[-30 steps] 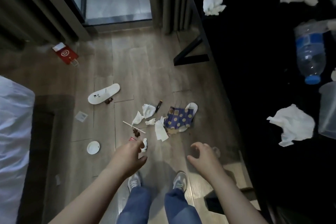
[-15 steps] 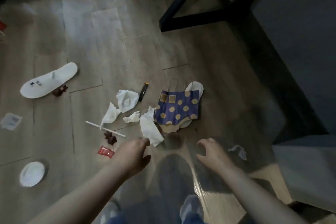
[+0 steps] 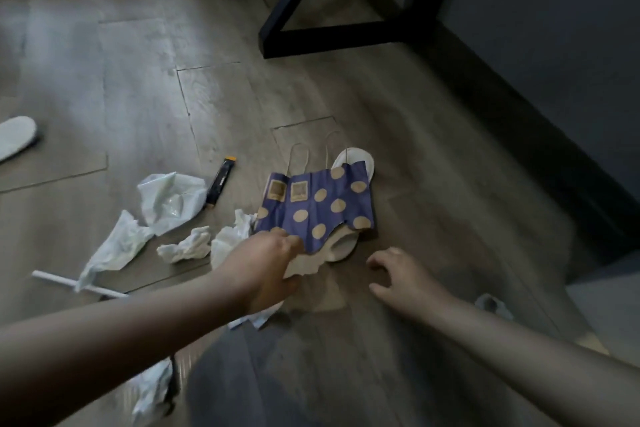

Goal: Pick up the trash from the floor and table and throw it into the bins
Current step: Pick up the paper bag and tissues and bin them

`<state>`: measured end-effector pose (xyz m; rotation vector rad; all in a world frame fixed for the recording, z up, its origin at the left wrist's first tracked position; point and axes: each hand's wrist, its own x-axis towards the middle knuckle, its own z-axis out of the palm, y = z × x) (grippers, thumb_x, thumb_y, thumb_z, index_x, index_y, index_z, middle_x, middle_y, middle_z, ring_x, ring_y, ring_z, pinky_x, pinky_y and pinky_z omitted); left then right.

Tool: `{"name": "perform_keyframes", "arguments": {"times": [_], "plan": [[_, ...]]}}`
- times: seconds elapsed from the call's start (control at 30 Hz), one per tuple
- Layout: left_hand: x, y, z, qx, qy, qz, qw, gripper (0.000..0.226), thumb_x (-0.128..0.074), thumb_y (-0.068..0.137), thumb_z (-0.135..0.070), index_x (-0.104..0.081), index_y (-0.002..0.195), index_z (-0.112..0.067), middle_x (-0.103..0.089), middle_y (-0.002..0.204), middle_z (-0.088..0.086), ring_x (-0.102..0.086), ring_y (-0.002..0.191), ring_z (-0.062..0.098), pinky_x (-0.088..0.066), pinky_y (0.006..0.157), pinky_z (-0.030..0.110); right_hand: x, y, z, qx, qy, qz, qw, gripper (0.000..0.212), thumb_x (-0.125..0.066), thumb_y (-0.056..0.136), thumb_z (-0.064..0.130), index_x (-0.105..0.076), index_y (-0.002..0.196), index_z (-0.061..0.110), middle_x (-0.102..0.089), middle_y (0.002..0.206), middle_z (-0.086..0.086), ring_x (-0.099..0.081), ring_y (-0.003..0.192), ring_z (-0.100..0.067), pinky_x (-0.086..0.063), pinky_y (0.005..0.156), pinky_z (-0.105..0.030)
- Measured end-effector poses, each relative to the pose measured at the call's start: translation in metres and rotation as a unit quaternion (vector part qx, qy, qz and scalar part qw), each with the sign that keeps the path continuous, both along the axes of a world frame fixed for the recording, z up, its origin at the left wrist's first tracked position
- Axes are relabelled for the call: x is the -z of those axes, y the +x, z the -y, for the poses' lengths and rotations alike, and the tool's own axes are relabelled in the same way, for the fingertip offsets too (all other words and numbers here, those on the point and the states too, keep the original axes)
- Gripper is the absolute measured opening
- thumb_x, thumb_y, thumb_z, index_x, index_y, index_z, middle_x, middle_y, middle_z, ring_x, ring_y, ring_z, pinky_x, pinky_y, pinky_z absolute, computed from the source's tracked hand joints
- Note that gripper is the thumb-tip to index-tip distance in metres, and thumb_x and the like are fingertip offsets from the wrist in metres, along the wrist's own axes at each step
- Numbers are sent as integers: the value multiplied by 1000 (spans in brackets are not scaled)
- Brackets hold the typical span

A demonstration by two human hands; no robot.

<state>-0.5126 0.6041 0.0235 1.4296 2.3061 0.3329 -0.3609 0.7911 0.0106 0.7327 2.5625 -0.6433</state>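
Two hands: left hand [image 3: 266,267] is laid on the near-left edge of the paper bag [image 3: 318,204], grip not discernible; right hand [image 3: 401,276] is held loosely curled, empty.
Bag position: flat on the floor, just beyond both hands, handles pointed far.
Nearer hand: left is judged nearer.

Two hands reach over the floor: one left hand [image 3: 270,263] and one right hand [image 3: 401,274].

There is one blue dotted paper bag [image 3: 318,204] at the centre.

I count two white slippers. The near slipper [image 3: 356,159] pokes out from under the bag at its one o'clock. The far slipper [image 3: 15,135] is off at nine o'clock.

One straw [image 3: 59,279] lies at eight o'clock, and one black sachet [image 3: 220,184] at the bag's ten o'clock.

There are seven white crumpled scraps:
- glossy wrapper [image 3: 173,198], at the bag's nine o'clock
- long tissue [image 3: 117,246], at the bag's nine o'clock
- small wad [image 3: 187,248], at the bag's nine o'clock
- bag-side tissue [image 3: 230,236], at the bag's nine o'clock
- wrist scrap [image 3: 258,317], at six o'clock
- low tissue [image 3: 152,388], at seven o'clock
- lone wad [image 3: 491,303], at four o'clock

One black table frame [image 3: 332,35] stands at twelve o'clock.
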Motion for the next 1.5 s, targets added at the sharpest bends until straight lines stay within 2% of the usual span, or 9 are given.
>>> {"name": "perform_keyframes", "arguments": {"times": [0.2,0.5,0.67,0.83,0.93,1.1,1.3,1.43,1.5], "plan": [[-1,21,-17,24,-1,-5,1000,40,-58,87,-38,-52,125,-29,-54,121,-8,-52,108,11,-46,89,23,8,42,-19,57,26,28,998,45,-63,87,32,-53,130,21,-51,127,-1,-53,116,-17,-45,98,-31],[4,43,-37,96,-20,6,995,36,-55,89,-41,-50,123,-31,-49,118,-10,-51,104,8,-47,87,22,23,95,-74,139,82,73,984,50,-65,86,30,-54,132,14,-53,129,-12,-56,115,-27,-43,88,-26],[13,52,-51,108,-23,6,994,35,-56,88,-41,-50,122,-35,-49,118,-12,-50,105,5,-48,88,23,33,116,-91,198,115,85,970,56,-68,84,39,-51,131,14,-46,131,-15,-53,117,-31,-45,92,-29],[18,54,-54,120,-19,4,993,32,-55,89,-42,-50,120,-35,-48,116,-13,-48,100,2,-43,84,16,43,126,-96,272,72,104,954,51,-65,87,40,-48,127,12,-45,133,-20,-45,126,-33,-40,97,-30],[26,53,-48,120,-23,-6,992,31,-55,87,-44,-52,117,-37,-50,112,-15,-48,94,-1,-44,80,16,48,124,-93,295,61,102,948,50,-64,86,45,-50,122,14,-47,128,-19,-51,118,-34,-44,98,-35],[25,45,-38,109,-24,-24,993,23,-55,87,-44,-53,106,-32,-51,104,-13,-52,87,4,-47,72,19,58,97,-75,274,42,69,958,50,-70,81,30,-51,124,12,-47,124,-15,-56,108,-32,-46,94,-33],[23,31,-13,88,-33,-26,995,29,-56,87,-43,-54,113,-30,-53,103,-11,-55,89,6,-49,77,21,62,51,-39,185,19,23,982,6,-52,92,16,-54,97,13,-54,115,-17,-54,96,-29,-33,70,-25],[23,18,6,59,-46,-37,996,30,-58,86,-42,-56,114,-30,-57,108,-11,-58,93,6,-50,79,22,60,31,-17,162,-12,11,987,18,-51,93,19,-62,103,9,-58,110,-10,-58,99,-24,-49,85,-33],[23,10,17,41,-53,-46,997,29,-59,85,-42,-58,112,-31,-58,109,-12,-58,94,7,-46,75,18,58,23,-7,156,-36,5,987,18,-55,92,18,-65,105,9,-62,107,-8,-60,100,-23,-50,89,-35]]}}
